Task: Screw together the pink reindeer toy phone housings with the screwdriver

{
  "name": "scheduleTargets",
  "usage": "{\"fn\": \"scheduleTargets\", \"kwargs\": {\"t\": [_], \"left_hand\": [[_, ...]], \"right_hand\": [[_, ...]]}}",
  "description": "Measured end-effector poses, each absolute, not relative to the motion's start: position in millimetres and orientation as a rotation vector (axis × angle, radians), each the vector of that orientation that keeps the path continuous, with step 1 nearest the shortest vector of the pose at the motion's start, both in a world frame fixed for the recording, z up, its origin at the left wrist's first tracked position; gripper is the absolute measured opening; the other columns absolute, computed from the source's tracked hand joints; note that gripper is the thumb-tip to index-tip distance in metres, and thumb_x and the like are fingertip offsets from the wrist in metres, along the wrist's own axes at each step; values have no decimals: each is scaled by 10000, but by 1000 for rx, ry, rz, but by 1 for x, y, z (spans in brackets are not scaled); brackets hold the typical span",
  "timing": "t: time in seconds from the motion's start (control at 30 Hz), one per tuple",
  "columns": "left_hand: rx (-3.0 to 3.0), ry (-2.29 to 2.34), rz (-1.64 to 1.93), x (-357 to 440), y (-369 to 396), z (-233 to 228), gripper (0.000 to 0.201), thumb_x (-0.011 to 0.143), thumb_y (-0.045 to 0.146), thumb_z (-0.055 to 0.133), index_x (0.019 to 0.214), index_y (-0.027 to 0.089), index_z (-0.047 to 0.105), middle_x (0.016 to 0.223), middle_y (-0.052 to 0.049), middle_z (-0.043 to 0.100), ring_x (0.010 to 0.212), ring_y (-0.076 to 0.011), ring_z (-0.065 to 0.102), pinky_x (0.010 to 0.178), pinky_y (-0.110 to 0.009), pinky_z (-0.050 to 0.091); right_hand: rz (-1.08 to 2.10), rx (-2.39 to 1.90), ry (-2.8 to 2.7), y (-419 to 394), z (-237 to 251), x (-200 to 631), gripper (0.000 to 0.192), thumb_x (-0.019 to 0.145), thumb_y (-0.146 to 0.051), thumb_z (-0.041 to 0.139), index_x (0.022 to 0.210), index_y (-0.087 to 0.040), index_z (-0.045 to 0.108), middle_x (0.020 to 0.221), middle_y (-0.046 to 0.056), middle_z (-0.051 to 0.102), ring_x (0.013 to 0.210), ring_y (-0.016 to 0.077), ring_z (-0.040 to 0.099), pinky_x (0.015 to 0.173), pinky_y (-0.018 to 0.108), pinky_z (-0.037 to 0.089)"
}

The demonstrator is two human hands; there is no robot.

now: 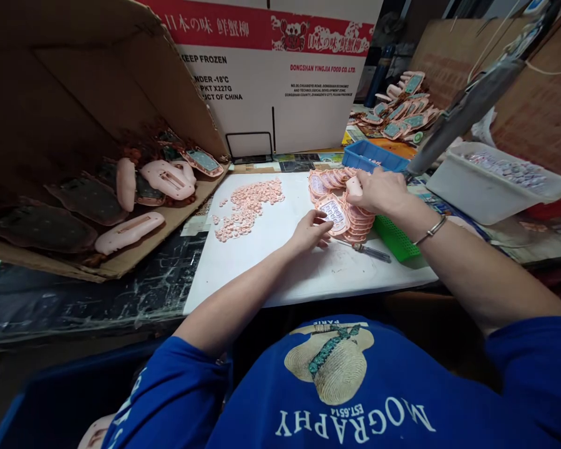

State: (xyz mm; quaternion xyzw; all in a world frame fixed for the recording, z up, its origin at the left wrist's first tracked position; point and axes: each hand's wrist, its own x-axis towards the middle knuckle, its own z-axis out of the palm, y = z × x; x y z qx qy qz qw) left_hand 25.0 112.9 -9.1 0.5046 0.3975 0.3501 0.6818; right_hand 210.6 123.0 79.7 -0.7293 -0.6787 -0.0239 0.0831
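On the right half of the white board (271, 274) lie overlapping stacks of pink scallop-edged plastic panels (359, 226). The top panel (334, 213) shows a pale keypad with purple marks. My left hand (311, 232) rests at this panel's left edge, its fingers apart and touching or nearly touching the rim. Above the stacks, my right hand (384, 190) pinches a small smooth pink plastic piece (354, 187); its fingers hide part of it. A screwdriver (371, 251) lies just below the stacks. Many tiny pink plastic pieces (247, 206) are spread over the board's left part.
An open cardboard box (135, 262) with pink housings (168, 178) stands left. A white carton (280, 112) blocks the back. Right are a blue tray (378, 156), a green basket (397, 240), a white bin (486, 193) of small parts and a slanting grey arm (467, 112).
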Motion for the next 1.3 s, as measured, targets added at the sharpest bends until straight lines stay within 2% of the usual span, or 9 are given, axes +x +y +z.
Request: {"fn": "scheduleTargets", "kwargs": {"t": [0.17, 0.3, 0.4, 0.5, 0.63, 0.87, 1.1, 1.23, 1.3], "left_hand": [[1107, 877, 904, 20, 111, 4, 151, 929, 234, 630, 1053, 157, 591, 946, -30, 644, 588, -67, 594, 509, -179, 481], [1033, 502, 836, 18, 88, 19, 397, 901, 470, 695, 1171, 183, 645, 1167, -99, 688, 894, -166, 703, 777, -296, 592], [950, 356, 768, 16, 65, 16, 587, 778, 575, 795, 1203, 198, 651, 1242, -129, 686, 1021, -235, 694, 833, -344, 578], [847, 403, 829, 14, 47, 1, 673, 698, 514, 880, 1256, 228, 634, 1313, -125, 656, 1116, -277, 666, 859, -356, 558], [850, 487, 967, 9, 35, -16, 745, 638, 390, 939, 1300, 242, 630, 1221, -81, 685, 1130, -258, 648, 957, -358, 509], [998, 556, 986, 6, 32, -14, 917, 579, 314, 960, 1407, 255, 571, 1261, -82, 675, 1104, -257, 646, 939, -367, 526], [1251, 580, 1137, 21, 9, -5, 526, 918, 381, 678, 1403, 242, 529, 1398, -102, 588, 1332, -271, 535, 1131, -393, 426], [1448, 690, 1119, 11, 3, -2, 355, 964, 353, 607, 1274, 190, 552, 1262, -115, 606, 1193, -255, 598, 1036, -374, 486], [1558, 645, 957, 0, 1, 6, 359, 973, 323, 592, 1295, 171, 543, 1259, -126, 612, 1169, -254, 616, 1014, -368, 498]], "right_hand": [[-208, -2089, -2051, 85, 100, 200, 690, 888, -542, 667, 1456, -174, 536, 1339, 239, 608, 1191, 472, 607, 984, 635, 464], [279, -1657, -2077, 47, 92, 196, 654, 878, -467, 674, 1474, -238, 533, 1413, 106, 623, 1180, 348, 656, 994, 500, 543], [525, -1507, -2029, 26, 72, 197, 692, 862, -496, 696, 1481, -238, 526, 1387, 110, 643, 1162, 340, 678, 961, 502, 579], [593, -1362, -2062, 16, 52, 200, 732, 860, -546, 723, 1493, -244, 515, 1436, 113, 613, 1262, 351, 630, 1039, 534, 547], [532, -1133, -2198, 11, 38, 204, 734, 894, -482, 741, 1542, -292, 454, 1497, 78, 570, 1345, 326, 575, 1130, 529, 494], [375, -907, -2314, 13, 30, 215, 780, 953, -383, 692, 1620, -360, 289, 1561, 95, 493, 1411, 327, 513, 1118, 550, 518], [-230, -856, -2171, 5, 5, 206, 793, 941, -212, 705, 1623, -293, 308, 1575, 199, 442, 1348, 386, 563, 1006, 522, 588], [64, -883, -2121, 1, 8, 205, 626, 985, -399, 643, 1543, -195, 445, 1409, 220, 599, 1247, 331, 641, 965, 456, 596], [301, -891, -2082, 1, 15, 208, 454, 1002, -467, 594, 1337, -162, 615, 1190, 168, 707, 1077, 272, 702, 872, 387, 607]]}}
